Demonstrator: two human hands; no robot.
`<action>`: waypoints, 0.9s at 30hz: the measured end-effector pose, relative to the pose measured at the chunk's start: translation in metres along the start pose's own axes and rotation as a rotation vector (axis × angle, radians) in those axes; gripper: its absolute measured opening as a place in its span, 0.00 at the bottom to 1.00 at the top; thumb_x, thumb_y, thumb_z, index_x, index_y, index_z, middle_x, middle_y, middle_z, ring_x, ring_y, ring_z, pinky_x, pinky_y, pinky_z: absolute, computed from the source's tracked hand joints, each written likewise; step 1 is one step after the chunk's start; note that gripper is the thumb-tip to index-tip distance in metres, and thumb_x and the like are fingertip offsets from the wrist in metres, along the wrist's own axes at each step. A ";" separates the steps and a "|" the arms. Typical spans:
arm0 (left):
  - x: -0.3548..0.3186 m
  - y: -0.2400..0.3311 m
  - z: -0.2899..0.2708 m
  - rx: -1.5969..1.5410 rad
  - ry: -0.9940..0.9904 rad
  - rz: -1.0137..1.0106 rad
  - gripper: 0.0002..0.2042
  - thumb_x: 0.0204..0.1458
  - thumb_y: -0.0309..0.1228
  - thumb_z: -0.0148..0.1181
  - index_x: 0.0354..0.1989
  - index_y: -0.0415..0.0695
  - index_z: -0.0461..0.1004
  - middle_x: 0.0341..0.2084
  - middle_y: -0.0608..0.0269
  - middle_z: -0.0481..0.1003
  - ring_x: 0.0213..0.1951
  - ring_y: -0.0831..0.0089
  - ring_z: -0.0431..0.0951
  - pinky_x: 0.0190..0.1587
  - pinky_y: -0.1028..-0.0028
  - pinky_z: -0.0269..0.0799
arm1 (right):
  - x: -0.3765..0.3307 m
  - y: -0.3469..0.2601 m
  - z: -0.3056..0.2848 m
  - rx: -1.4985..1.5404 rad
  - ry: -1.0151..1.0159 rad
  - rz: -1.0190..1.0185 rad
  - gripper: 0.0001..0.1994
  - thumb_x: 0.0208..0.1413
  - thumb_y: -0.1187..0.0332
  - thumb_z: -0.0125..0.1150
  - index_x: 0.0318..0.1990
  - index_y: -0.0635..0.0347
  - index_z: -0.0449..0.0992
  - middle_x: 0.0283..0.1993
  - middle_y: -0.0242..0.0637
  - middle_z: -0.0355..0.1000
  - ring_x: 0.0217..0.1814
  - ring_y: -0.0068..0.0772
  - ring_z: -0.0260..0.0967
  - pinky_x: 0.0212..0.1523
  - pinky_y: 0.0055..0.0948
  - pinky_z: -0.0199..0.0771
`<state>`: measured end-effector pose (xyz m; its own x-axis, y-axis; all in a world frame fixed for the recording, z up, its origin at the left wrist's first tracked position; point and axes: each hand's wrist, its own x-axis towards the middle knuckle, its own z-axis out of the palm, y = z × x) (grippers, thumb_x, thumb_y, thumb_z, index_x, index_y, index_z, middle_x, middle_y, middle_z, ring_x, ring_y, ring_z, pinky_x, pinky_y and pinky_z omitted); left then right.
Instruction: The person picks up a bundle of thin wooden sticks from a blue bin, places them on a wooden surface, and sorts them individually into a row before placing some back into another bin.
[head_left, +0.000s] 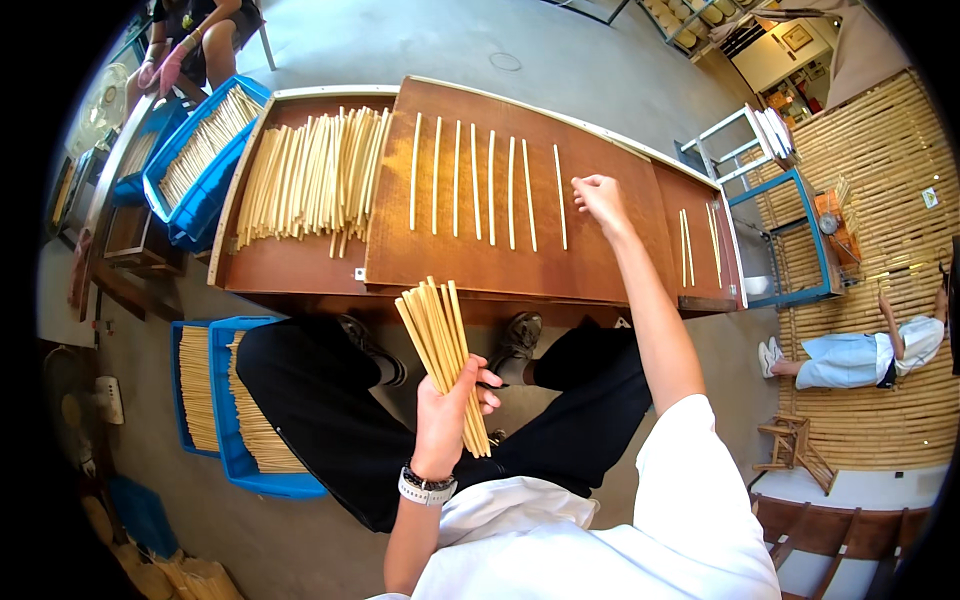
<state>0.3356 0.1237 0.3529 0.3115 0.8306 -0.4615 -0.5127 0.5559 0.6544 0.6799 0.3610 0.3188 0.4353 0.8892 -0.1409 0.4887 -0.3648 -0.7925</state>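
Note:
My left hand is closed around a bundle of thin pale wooden sticks, held upright over my lap. On the brown wooden board several single sticks lie spaced apart in a rough row. My right hand hovers at the right of the last single stick, a little apart from it. Its fingers are curled together, and no stick shows in them. At the left end of the brown table, a broad heap of loose sticks lies beside the board.
Blue crates of sticks stand left of the table, and more blue crates sit on the floor by my left leg. A few sticks lie in the table's right end. At the far left, another person wears pink gloves.

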 end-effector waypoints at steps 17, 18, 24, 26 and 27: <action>0.014 -0.014 0.026 0.062 0.069 -0.087 0.08 0.64 0.32 0.52 0.41 0.38 0.70 0.27 0.59 0.76 0.22 0.77 0.74 0.25 0.78 0.69 | 0.036 0.123 -0.195 0.124 -0.031 0.278 0.21 0.63 0.53 0.54 0.50 0.63 0.74 0.49 0.40 0.75 0.48 0.30 0.74 0.45 0.31 0.77; 0.015 -0.015 0.029 0.076 0.069 -0.092 0.08 0.64 0.32 0.52 0.41 0.38 0.70 0.26 0.59 0.76 0.21 0.77 0.74 0.25 0.78 0.69 | 0.036 0.130 -0.200 0.134 -0.025 0.295 0.21 0.63 0.53 0.54 0.50 0.63 0.73 0.49 0.40 0.75 0.48 0.31 0.74 0.46 0.31 0.77; 0.019 -0.021 0.036 0.102 0.053 -0.109 0.09 0.64 0.31 0.51 0.41 0.37 0.71 0.27 0.59 0.77 0.23 0.76 0.76 0.27 0.80 0.72 | 0.033 0.156 -0.211 0.209 -0.002 0.326 0.19 0.62 0.56 0.56 0.50 0.63 0.73 0.47 0.41 0.75 0.48 0.31 0.74 0.47 0.31 0.77; 0.019 -0.023 0.037 0.105 0.052 -0.109 0.09 0.64 0.31 0.51 0.41 0.37 0.71 0.27 0.59 0.77 0.23 0.76 0.76 0.27 0.80 0.72 | 0.032 0.162 -0.211 0.240 0.003 0.308 0.19 0.62 0.57 0.57 0.51 0.63 0.73 0.46 0.40 0.75 0.47 0.31 0.74 0.47 0.31 0.77; 0.019 -0.024 0.037 0.105 0.053 -0.109 0.09 0.64 0.31 0.51 0.41 0.37 0.71 0.27 0.59 0.77 0.23 0.76 0.76 0.27 0.80 0.72 | 0.031 0.161 -0.209 0.237 0.011 0.309 0.18 0.62 0.58 0.58 0.50 0.63 0.73 0.45 0.39 0.75 0.46 0.30 0.74 0.47 0.31 0.77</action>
<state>0.3836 0.1275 0.3511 0.3165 0.7639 -0.5624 -0.3904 0.6452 0.6567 0.9305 0.2725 0.3110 0.5436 0.7438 -0.3890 0.1457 -0.5401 -0.8289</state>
